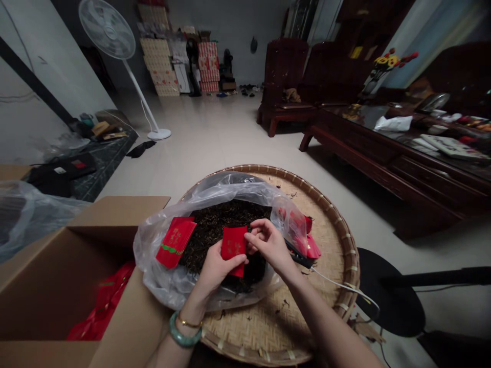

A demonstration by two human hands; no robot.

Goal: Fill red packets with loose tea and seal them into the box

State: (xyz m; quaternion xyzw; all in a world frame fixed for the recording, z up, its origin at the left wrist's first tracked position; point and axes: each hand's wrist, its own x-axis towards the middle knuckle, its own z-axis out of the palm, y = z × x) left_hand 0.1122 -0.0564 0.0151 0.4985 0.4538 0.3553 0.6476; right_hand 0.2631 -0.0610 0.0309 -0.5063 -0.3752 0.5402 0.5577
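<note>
My left hand point(217, 270) grips a small red packet point(233, 247) from below, over a clear plastic bag point(161, 240) full of dark loose tea leaves point(218, 222). My right hand point(268, 243) pinches the packet's upper right edge with curled fingers. A stack of red packets point(175, 241) leans on the bag's left side. More red packets point(309, 240) lie at the bag's right. The bag rests on a round woven bamboo tray point(333, 230).
An open cardboard box point(57, 276) with red packets inside point(102, 306) stands at my left. A white cable point(345, 286) runs off the tray's right side past a dark stool point(387, 291). A standing fan point(111, 36) and dark wooden furniture point(383, 153) stand farther off.
</note>
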